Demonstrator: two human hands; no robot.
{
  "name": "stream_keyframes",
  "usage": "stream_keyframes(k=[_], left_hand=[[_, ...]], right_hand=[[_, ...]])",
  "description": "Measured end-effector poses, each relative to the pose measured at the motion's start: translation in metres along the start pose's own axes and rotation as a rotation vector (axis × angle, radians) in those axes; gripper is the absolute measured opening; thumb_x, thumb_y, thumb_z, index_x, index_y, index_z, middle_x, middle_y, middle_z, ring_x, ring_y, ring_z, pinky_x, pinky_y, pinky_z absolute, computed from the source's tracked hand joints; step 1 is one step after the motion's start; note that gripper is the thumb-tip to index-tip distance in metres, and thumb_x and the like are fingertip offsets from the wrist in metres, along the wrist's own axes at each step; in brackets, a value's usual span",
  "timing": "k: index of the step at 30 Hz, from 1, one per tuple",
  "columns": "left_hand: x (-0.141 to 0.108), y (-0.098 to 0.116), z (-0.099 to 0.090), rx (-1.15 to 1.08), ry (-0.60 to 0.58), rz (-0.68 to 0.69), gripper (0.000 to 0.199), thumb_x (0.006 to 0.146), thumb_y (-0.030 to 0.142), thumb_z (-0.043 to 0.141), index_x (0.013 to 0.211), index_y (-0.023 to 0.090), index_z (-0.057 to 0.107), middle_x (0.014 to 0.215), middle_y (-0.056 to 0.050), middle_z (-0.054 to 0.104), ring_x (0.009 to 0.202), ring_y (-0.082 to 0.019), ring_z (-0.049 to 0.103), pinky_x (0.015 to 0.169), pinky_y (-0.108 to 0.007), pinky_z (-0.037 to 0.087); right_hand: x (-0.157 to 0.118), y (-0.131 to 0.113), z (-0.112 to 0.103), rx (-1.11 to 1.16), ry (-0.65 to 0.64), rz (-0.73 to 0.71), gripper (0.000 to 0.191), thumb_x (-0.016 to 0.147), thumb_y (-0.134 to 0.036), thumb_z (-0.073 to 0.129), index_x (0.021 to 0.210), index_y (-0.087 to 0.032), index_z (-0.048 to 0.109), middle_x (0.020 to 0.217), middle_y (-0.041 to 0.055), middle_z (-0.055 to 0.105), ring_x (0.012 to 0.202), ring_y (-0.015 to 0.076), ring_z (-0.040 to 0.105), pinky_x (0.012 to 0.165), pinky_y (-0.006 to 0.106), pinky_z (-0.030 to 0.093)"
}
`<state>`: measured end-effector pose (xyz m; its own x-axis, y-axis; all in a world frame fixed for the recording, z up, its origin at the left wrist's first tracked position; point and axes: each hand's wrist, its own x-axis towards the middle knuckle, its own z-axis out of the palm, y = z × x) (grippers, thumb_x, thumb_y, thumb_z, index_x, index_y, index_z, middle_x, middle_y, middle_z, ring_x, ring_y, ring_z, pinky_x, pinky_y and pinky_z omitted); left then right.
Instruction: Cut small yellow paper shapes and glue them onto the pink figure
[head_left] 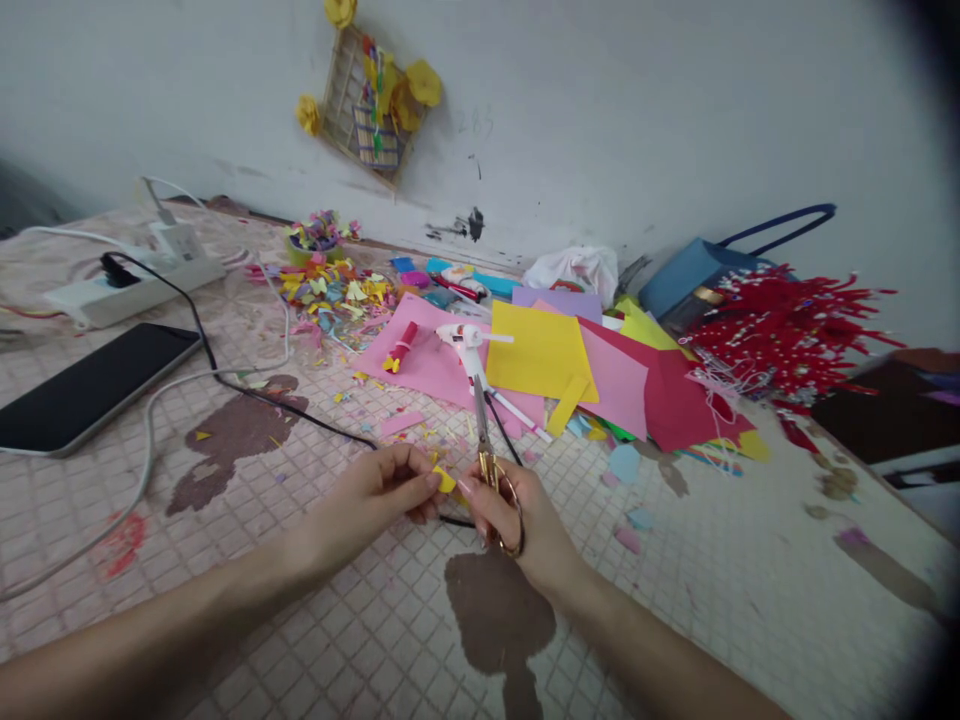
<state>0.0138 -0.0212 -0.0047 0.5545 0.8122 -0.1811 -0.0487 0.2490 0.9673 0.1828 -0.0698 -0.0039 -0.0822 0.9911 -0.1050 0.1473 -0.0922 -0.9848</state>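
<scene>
Right there, near centre, the left hand (397,482) had a small yellow piece (445,480) pinched between thumb and finger! Just to its right, the right hand (536,522) gripped gold-handled scissors (486,455), blades aimed far, toward the white glue gun (463,338). This looked like fingertip shaping, blades off the piece; the next move seemed to call for a steady pinch, any cut for swinging the blades left. Fingers hid the piece's full outline; whether the right fingertips touched it, no telling! Far left, the frame clipped the phone (97,390).
</scene>
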Motion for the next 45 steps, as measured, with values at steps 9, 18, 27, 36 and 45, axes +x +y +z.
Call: stream_keyframes(k=[9,18,27,36,45], left_hand=[[0.0,0.002,-0.001,0.02,-0.018,0.01,0.018,0.075,0.031,0.064,0.068,0.015,0.058,0.059,0.001,0.061,0.056,-0.011,0.054,0.055,-0.022,0.041],[0.008,0.012,-0.013,-0.196,0.103,0.005,0.016,0.075,0.027,0.066,0.069,0.015,0.057,0.064,0.001,0.065,0.059,-0.009,0.058,0.062,-0.021,0.046],[0.007,0.007,-0.015,-0.333,0.104,0.052,0.012,0.08,0.024,0.063,0.076,0.015,0.055,0.085,-0.004,0.071,0.08,-0.014,0.066,0.074,-0.024,0.049],[0.006,0.01,-0.011,-0.36,0.114,0.043,0.013,0.075,0.023,0.067,0.073,0.015,0.057,0.076,-0.002,0.069,0.071,-0.011,0.064,0.07,-0.022,0.048],[0.008,0.005,-0.012,-0.354,0.125,0.034,0.013,0.076,0.025,0.067,0.073,0.014,0.058,0.072,-0.001,0.068,0.068,-0.01,0.062,0.067,-0.021,0.047]], right_hand=[[0.001,0.001,0.0,0.0,-0.019,0.006,0.02,0.082,-0.034,0.053,0.073,-0.017,0.051,0.05,-0.0071,0.043,0.042,0.0063,0.039,0.042,0.018,0.032],[-0.001,-0.004,-0.011,0.038,-0.051,0.006,0.039,0.088,-0.05,0.04,0.076,-0.015,0.053,0.047,-0.0066,0.039,0.043,0.0077,0.036,0.045,0.021,0.029],[-0.009,0.001,-0.006,-0.152,-0.136,-0.025,0.043,0.085,-0.055,0.042,0.063,-0.018,0.042,0.051,-0.0063,0.032,0.048,0.009,0.033,0.046,0.023,0.023],[-0.01,-0.006,-0.004,-0.229,-0.156,0.029,0.04,0.081,-0.052,0.051,0.061,-0.018,0.041,0.051,-0.0065,0.03,0.046,0.0083,0.03,0.044,0.023,0.02],[-0.011,-0.002,-0.003,-0.229,-0.159,0.047,0.038,0.081,-0.049,0.052,0.061,-0.018,0.042,0.051,-0.0066,0.03,0.045,0.0077,0.029,0.043,0.022,0.019]])
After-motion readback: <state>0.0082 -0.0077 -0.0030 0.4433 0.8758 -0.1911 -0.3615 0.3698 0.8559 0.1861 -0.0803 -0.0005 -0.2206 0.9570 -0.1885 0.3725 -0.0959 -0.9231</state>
